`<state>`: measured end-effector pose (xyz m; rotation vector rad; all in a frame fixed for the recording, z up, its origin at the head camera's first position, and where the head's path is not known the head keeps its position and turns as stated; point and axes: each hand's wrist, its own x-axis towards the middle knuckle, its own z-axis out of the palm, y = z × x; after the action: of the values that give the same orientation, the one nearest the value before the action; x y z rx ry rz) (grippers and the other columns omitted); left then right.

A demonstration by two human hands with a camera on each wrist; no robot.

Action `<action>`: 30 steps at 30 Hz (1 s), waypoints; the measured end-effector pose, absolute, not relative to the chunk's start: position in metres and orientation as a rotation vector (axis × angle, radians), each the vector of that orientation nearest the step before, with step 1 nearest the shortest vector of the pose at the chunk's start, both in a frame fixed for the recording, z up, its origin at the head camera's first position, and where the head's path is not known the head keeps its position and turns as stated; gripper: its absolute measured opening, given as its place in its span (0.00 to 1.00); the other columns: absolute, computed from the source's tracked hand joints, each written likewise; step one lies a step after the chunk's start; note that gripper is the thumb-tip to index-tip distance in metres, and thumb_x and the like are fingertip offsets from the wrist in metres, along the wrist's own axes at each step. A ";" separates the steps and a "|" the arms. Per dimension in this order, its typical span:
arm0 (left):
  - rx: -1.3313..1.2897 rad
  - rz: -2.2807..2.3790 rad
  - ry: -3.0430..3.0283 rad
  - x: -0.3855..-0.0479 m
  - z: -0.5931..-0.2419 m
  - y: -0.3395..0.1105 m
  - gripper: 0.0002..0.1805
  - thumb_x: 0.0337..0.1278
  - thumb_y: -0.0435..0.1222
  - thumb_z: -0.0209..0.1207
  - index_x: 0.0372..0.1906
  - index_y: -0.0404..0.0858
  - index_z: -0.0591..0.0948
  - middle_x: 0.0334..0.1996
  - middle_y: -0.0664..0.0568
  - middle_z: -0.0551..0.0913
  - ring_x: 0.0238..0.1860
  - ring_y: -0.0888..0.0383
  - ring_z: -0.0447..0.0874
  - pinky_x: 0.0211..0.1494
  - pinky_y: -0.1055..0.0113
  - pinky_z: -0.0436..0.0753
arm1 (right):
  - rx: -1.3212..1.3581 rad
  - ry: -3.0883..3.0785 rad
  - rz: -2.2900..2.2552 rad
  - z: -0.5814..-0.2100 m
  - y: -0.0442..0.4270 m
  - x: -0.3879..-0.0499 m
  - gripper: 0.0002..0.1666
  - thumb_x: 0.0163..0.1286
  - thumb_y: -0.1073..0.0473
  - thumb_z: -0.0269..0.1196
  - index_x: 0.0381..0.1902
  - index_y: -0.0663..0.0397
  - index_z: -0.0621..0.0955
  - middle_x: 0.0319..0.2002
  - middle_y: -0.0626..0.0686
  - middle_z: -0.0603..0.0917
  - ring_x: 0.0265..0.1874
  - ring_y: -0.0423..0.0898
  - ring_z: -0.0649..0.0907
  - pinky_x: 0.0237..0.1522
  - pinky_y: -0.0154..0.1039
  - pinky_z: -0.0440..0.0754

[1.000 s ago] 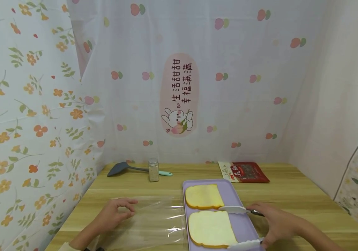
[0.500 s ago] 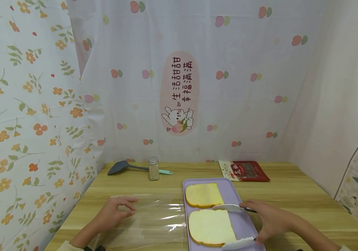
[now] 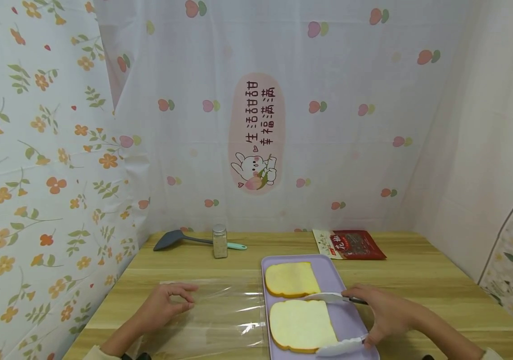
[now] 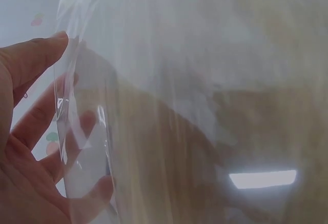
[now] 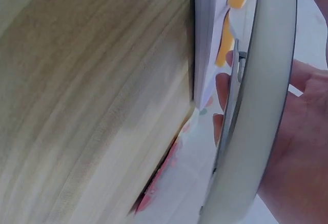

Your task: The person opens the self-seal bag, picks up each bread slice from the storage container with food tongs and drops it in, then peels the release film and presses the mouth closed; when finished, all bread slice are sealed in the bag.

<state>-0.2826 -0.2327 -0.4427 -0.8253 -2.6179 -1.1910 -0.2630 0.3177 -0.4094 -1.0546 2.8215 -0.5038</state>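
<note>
A pair of tongs [image 3: 341,346] with white scalloped ends is gripped in my right hand [image 3: 387,312], thumb on the near arm and fingers on the far one. The tong ends stand apart, one at each side of the near bread slice [image 3: 301,325], at its right end. A second bread slice [image 3: 291,278] lies behind it. Both slices are on a lilac tray [image 3: 344,322]. My left hand [image 3: 162,307] stays at the left part of a clear plastic bag [image 3: 225,315], its fingers loosely curved and spread. Through the film [image 4: 164,106], the left wrist view shows several fingertips.
At the back left, a glass seasoning jar [image 3: 220,242] stands in front of a spatula [image 3: 171,240] with a mint handle. A red and white spice packet [image 3: 351,244] lies at the back right. Patterned curtains [image 3: 337,150] enclose the wooden table [image 3: 396,270].
My right hand and the tongs have moved a little to the left, farther along the sides of the near bread slice. The left hand and the bag stay where they were.
</note>
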 end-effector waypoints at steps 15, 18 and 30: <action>-0.848 -1.160 -2.626 -0.285 -0.446 -0.234 0.00 0.56 0.39 0.69 0.32 0.48 0.88 0.51 0.50 0.86 0.56 0.50 0.81 0.56 0.65 0.78 | -1.091 2.854 -0.601 -0.407 0.321 -0.262 0.49 0.38 0.36 0.81 0.58 0.45 0.77 0.53 0.40 0.80 0.52 0.41 0.78 0.50 0.43 0.80; -0.857 -1.158 -2.617 -0.285 -0.445 -0.234 0.02 0.55 0.37 0.70 0.33 0.50 0.88 0.51 0.51 0.86 0.56 0.50 0.82 0.56 0.66 0.78 | -1.079 2.868 -0.601 -0.407 0.321 -0.261 0.47 0.38 0.37 0.81 0.58 0.43 0.78 0.53 0.39 0.80 0.52 0.41 0.79 0.50 0.43 0.80; -0.850 -1.179 -2.618 -0.284 -0.450 -0.238 0.03 0.58 0.37 0.68 0.33 0.50 0.88 0.52 0.50 0.86 0.56 0.50 0.82 0.57 0.62 0.78 | -1.054 2.922 -0.644 -0.407 0.317 -0.263 0.43 0.40 0.39 0.80 0.56 0.41 0.80 0.51 0.36 0.81 0.51 0.40 0.79 0.49 0.44 0.80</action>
<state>-0.2845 -0.2375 -0.4498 -0.8502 -2.6177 -1.1790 -0.2635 0.3170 -0.4072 -1.0539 2.9216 -0.6442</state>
